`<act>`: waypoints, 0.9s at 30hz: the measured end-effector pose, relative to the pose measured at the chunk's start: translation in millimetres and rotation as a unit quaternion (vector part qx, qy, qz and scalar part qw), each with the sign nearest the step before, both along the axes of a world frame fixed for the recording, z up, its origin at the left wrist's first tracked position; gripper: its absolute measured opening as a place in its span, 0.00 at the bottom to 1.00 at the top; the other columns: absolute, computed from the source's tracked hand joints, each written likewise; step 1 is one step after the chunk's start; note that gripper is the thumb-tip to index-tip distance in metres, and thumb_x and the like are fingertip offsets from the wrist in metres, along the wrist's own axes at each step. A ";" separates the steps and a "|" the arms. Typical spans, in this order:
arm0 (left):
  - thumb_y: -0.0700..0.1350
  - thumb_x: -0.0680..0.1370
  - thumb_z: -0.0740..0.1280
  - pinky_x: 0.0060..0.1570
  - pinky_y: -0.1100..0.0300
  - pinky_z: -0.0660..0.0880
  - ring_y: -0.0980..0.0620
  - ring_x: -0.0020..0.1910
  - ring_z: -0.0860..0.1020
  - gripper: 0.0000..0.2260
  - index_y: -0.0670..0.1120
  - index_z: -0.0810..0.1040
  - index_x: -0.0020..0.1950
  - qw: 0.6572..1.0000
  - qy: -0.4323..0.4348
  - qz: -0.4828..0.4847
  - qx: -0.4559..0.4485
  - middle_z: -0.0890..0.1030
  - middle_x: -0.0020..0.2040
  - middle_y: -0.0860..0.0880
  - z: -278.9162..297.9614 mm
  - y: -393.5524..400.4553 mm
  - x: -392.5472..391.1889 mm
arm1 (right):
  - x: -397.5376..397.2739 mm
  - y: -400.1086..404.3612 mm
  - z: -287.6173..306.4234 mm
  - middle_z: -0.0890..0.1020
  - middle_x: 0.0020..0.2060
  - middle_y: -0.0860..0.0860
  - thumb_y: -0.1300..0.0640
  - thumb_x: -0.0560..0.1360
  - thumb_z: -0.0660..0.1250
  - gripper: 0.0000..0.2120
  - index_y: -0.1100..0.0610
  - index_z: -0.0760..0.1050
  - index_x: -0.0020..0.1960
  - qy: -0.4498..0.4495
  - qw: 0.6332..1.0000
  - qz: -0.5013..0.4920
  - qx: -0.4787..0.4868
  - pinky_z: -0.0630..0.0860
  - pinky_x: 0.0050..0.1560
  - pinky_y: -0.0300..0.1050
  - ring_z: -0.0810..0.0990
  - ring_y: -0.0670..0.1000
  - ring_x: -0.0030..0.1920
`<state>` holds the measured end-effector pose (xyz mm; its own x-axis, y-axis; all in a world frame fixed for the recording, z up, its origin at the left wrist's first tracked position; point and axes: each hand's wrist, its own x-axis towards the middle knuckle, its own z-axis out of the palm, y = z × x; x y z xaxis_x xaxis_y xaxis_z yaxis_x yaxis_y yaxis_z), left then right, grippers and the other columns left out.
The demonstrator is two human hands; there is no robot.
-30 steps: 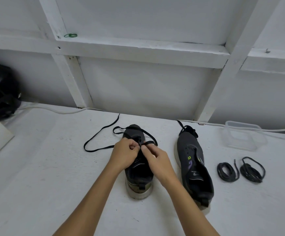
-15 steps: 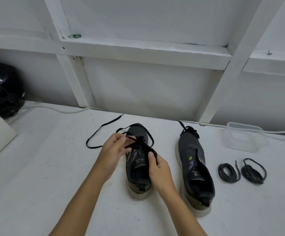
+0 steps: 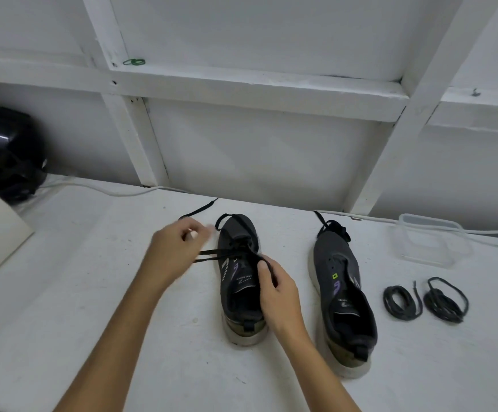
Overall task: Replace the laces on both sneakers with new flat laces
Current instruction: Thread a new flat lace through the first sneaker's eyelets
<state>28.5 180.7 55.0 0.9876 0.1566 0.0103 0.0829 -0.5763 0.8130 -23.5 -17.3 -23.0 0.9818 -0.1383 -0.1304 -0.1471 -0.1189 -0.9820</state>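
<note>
Head view: your right hand (image 3: pixel 277 292) pinches the lace (image 3: pixel 212 255) at the left sneaker (image 3: pixel 240 281), mid-table (image 3: pixel 93 292), steadying it; your blurred left hand (image 3: pixel 176 251) draws lace sideways, its grip unclear.

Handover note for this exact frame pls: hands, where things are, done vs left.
Left hand: blurred, pulling the flat lace out sideways from the left sneaker.
Right hand: holds that sneaker's right side, pinching the lace at the eyelets.
Right sneaker: beside it, only a lace bunch at the toe.
Two coiled laces lie right of it.
Done: left sneaker partly laced.
Left: finish it, then lace the right sneaker.
</note>
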 end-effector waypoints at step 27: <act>0.51 0.80 0.67 0.36 0.69 0.66 0.62 0.38 0.76 0.05 0.58 0.80 0.44 0.978 0.049 -0.163 0.121 0.79 0.38 0.60 -17.7 -35.4 -15.6 | -6.3 4.5 0.6 0.80 0.60 0.32 0.43 0.83 0.60 0.14 0.38 0.78 0.66 0.013 0.999 0.004 -0.038 0.71 0.65 0.34 0.75 0.32 0.63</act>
<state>12.9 145.3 37.3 0.9829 -0.1611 -0.0889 -0.0660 -0.7595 0.6471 -29.9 -12.8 -22.5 0.9793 -0.1417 -0.1446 -0.1706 -0.1931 -0.9662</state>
